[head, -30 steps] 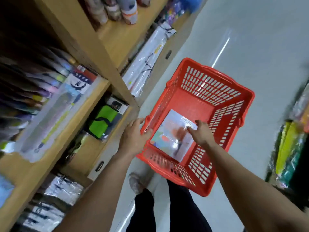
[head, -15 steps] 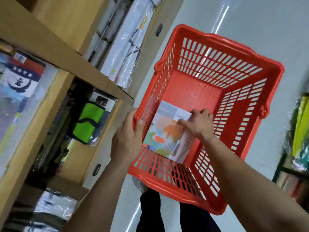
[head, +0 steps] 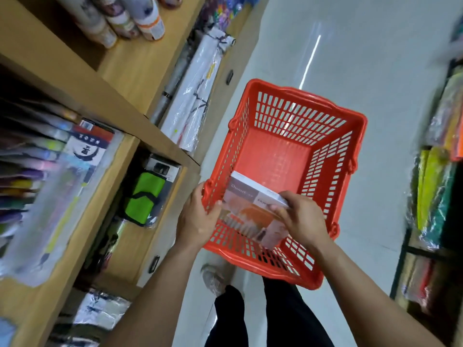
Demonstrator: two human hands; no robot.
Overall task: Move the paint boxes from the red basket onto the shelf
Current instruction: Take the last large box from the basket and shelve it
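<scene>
The red basket (head: 333, 126) is held in the aisle before me. My left hand (head: 196, 219) grips its near left rim. One flat paint box (head: 250, 211), pale with orange and pink patches, is tilted up on edge inside the basket's near end. My right hand (head: 302, 219) is shut on the box's right edge, fingers over its top. The rest of the basket floor is bare red plastic. The wooden shelf (head: 125, 68) rises on my left.
Shelf compartments hold paint tubes in packets (head: 37, 171), a green pouch (head: 144, 196), wrapped paper rolls (head: 195, 96) and bottles (head: 130, 18). Another rack of coloured goods (head: 436, 186) stands on the right. Pale floor (head: 375, 58) runs between; my legs and a shoe are below.
My right hand has taken hold of the paint box and tipped it up from lying flat to standing on edge. The basket has shifted slightly in view with my head.
</scene>
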